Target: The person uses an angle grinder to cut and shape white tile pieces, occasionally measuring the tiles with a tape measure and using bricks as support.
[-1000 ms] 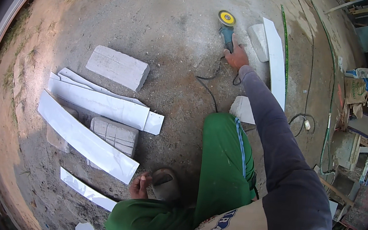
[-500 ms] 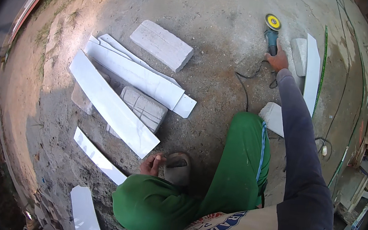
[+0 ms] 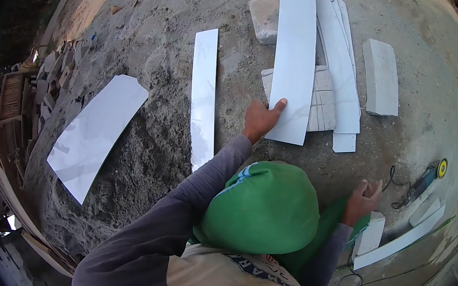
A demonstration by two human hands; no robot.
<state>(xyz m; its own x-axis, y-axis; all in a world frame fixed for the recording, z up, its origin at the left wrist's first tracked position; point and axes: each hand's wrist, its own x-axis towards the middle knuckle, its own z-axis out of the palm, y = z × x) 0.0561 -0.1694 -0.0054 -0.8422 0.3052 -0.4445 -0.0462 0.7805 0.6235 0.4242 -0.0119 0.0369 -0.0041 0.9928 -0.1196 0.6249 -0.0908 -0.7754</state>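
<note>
My left hand (image 3: pixel 261 118) grips the left edge near the lower end of a long white strip (image 3: pixel 296 48), thumb on top. This strip lies across a scored pale block (image 3: pixel 325 100), beside a stack of similar strips (image 3: pixel 345 83). My right hand (image 3: pixel 362 199) is open with loosely bent fingers above the ground by my green-clad leg. To its right, an angle grinder (image 3: pixel 424 181) with a yellow disc lies on the ground, its dark cord looping beside it.
A narrow white strip (image 3: pixel 204 88) and a wider curved piece (image 3: pixel 96 132) lie on rough ground at left. Pale blocks (image 3: pixel 380 76) lie around the stack. At lower right another strip (image 3: pixel 394 240) rests by blocks and cables. Wood and rubble (image 3: pixel 12 116) line the left side.
My view has swung left toward the strips. My right hand has let go of the grinder and drawn back; my left hand has reached up and taken hold of the long strip.
</note>
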